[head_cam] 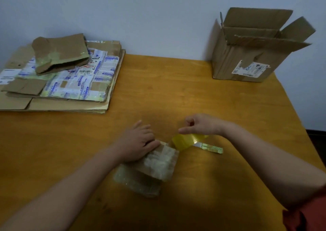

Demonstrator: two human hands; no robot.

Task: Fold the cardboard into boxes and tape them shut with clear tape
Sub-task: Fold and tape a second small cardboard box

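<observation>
A small cardboard box (157, 165), heavily wrapped in old tape, lies on the wooden table (176, 93) in front of me. My left hand (139, 142) presses flat on its far left side. Just right of the box stands a yellowish roll of clear tape (187, 140), and a small green-handled cutter (210, 148) lies beside it. My right hand (199, 125) hovers over the roll with fingers curled; whether it grips the roll or a strip of tape is hidden beneath the palm.
A stack of flattened cardboard (58, 89) with printed tape fills the table's far left, a crumpled piece (60, 52) on top. An upright box (247, 54) with open flaps stands at the far right corner against the wall. The table's right edge runs diagonally.
</observation>
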